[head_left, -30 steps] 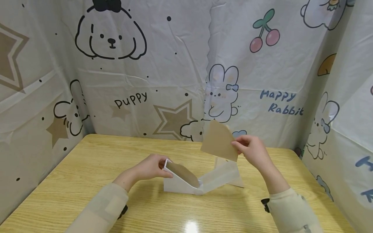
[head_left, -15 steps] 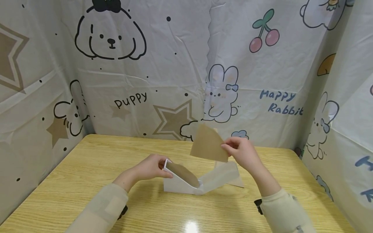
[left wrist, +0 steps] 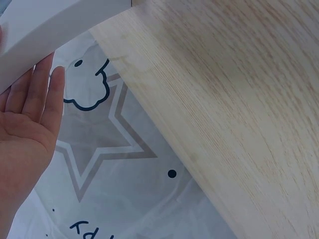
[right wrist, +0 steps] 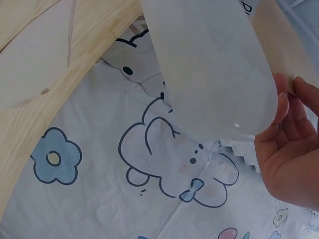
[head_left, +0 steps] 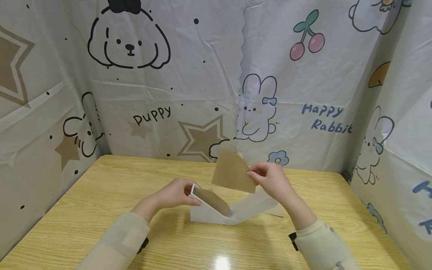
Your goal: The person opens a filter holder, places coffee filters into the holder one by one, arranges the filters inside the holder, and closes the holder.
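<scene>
My left hand (head_left: 175, 193) grips the raised back end of a white box (head_left: 206, 214) on the table, thumb on the near side. In the left wrist view its fingers (left wrist: 35, 89) lie against the box's white wall. Inside the box stand brown paper sheets with a curved top edge (head_left: 214, 200). A translucent lid (head_left: 253, 202) slants up from the box's right end. My right hand (head_left: 271, 180) pinches a fan-shaped brown paper coffee filter (head_left: 233, 172) by its right edge, above the box and lid. In the right wrist view the lid (right wrist: 214, 64) partly covers that filter (right wrist: 279, 42).
A pale flat piece (right wrist: 40, 50) lies on the wooden table behind the lid, mostly hidden in the head view. The table's far edge (head_left: 162, 160) meets a printed cloth backdrop (head_left: 209, 82), which also hangs along both sides.
My right hand has moved left and slightly down, bringing the coffee filter closer to the box. The left hand and the box have stayed in place.
</scene>
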`<state>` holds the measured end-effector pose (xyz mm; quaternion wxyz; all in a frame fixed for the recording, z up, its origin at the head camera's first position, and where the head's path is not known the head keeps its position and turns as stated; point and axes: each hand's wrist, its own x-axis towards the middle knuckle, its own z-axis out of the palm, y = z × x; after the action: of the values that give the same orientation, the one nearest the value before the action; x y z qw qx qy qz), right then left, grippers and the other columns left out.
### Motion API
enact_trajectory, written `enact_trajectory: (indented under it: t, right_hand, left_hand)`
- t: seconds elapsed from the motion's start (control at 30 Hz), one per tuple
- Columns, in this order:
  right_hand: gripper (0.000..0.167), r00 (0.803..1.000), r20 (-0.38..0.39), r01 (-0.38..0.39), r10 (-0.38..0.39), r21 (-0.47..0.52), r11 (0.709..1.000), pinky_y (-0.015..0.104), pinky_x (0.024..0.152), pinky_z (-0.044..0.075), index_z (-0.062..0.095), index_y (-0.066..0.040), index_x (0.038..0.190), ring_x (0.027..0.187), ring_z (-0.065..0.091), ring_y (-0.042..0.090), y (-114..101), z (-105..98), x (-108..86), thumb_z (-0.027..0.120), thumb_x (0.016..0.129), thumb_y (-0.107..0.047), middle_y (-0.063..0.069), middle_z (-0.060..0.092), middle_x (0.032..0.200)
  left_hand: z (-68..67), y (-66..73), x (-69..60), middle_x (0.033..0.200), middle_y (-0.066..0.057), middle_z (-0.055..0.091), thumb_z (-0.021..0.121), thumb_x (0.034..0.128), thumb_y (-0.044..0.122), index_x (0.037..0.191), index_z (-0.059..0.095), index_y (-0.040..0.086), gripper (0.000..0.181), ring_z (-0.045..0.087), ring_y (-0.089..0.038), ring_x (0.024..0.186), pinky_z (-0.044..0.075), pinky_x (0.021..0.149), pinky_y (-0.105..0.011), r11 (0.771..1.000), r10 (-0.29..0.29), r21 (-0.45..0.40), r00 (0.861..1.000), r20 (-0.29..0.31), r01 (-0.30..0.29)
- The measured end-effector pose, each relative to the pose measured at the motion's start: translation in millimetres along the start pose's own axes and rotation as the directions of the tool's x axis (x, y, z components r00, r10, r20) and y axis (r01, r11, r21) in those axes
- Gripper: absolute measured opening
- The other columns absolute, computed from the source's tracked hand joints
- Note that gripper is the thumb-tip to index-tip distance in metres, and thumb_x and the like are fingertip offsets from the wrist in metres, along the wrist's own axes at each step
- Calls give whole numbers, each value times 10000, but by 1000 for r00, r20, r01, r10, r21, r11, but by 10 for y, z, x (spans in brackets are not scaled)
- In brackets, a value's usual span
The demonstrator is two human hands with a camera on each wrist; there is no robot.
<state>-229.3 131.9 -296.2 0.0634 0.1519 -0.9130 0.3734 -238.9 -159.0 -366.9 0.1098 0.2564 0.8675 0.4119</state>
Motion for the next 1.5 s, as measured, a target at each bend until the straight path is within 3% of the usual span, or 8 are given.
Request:
enact_trajectory:
  t: [0.33,0.5,0.63,0.87,1.13,1.33,1.5]
  right_hand:
    - [78,996,73,47,-49,20,999,265,597,449,700,-43,860,595,535,105,-25,153,4,656,862,-107,30,624,679]
    - [63,994,82,69,-70,10,998,240,595,451,701,-51,833,584,527,79,-30,253,11,660,854,-93,18,628,678]
    - [59,993,92,72,-70,-23,997,235,604,452,704,-68,824,587,528,60,-22,328,18,664,851,-101,6,638,686]
    - [55,993,105,56,-50,-53,997,232,599,455,702,-87,810,589,528,58,-31,413,17,670,848,-111,-7,641,690]
    - [53,985,154,95,-81,-82,992,220,560,444,691,-71,809,554,546,57,-14,539,13,665,849,-96,13,659,698]
    - [48,982,179,74,-53,-110,991,210,528,425,686,-70,805,544,540,56,-16,640,-12,666,845,-89,7,645,668]
    - [57,972,223,105,-80,-104,989,197,500,414,673,-48,784,529,535,57,-18,708,-34,659,839,-56,37,644,638]
  left_hand:
    - [3,1,3,800,12,660,763,777,217,955,650,81,251,536,-97,690,471,656,-246,1000,12,-8,1000,-4,-12]
    - [2,11,-6,735,45,599,763,775,211,932,645,89,231,491,-84,661,443,628,-227,1000,15,0,1000,-10,-15]
    - [4,23,-10,686,59,525,763,774,216,866,614,95,213,454,-82,643,413,607,-221,1000,5,15,1000,-14,-5]
    - [1,14,-8,734,52,595,767,770,219,875,624,93,217,491,-88,668,437,632,-232,1000,3,12,1000,-12,-3]
    - [5,8,-2,671,62,483,765,773,238,841,595,105,226,429,-92,636,378,586,-216,1000,8,27,1000,-16,-7]
    - [1,1,-4,660,60,470,765,774,242,788,545,94,265,417,-86,621,372,574,-218,999,3,32,1000,-17,-3]
    - [4,9,-10,667,63,501,768,770,236,847,606,100,225,422,-85,618,374,569,-220,1000,-6,22,1000,-19,6]
